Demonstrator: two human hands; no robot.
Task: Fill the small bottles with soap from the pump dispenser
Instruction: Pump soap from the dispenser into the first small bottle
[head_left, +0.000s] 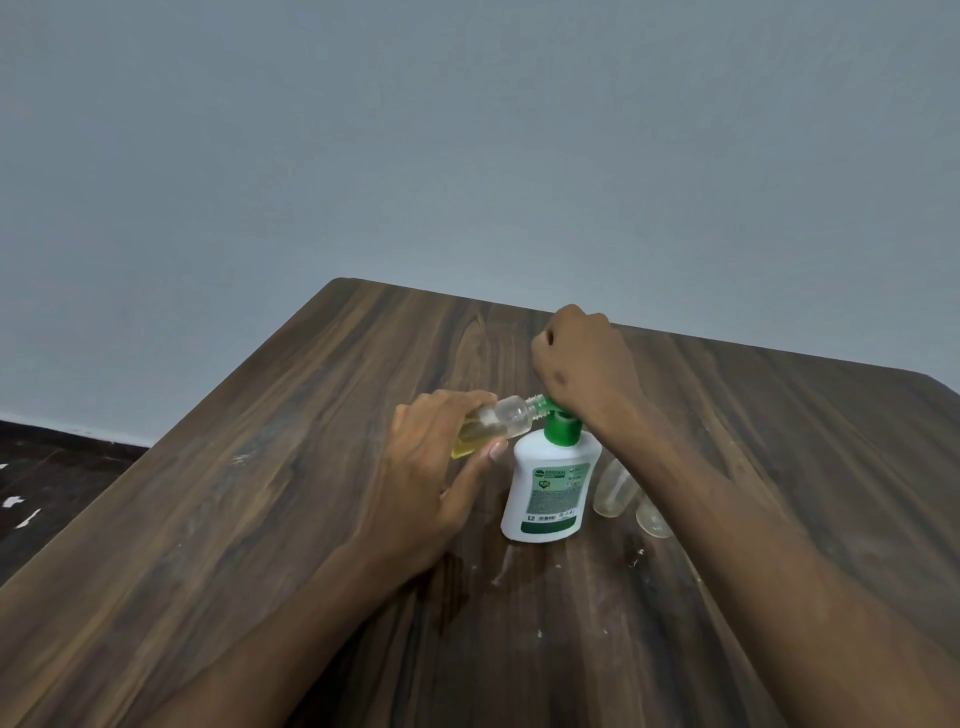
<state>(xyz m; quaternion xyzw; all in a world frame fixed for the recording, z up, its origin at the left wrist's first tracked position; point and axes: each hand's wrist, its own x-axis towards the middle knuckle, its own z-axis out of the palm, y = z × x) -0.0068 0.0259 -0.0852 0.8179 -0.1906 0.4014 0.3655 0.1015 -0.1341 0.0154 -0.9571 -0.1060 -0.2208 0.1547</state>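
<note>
A white soap dispenser (550, 488) with a green pump stands upright on the wooden table (260, 493). My right hand (582, 364) presses down on the pump head with its heel, fingers curled into a fist. My left hand (431, 467) grips a small clear bottle (498, 423), tilted almost sideways, its open neck held against the green nozzle. Yellow soap sits in the bottle's lower part. Two more small clear bottles (613, 491) (652, 519) stand just right of the dispenser, partly hidden behind my right forearm.
A wet smear (506, 564) marks the table in front of the dispenser. The table's left edge runs diagonally, with dark floor (52, 478) beyond it. A grey wall (467, 156) rises behind the far edge.
</note>
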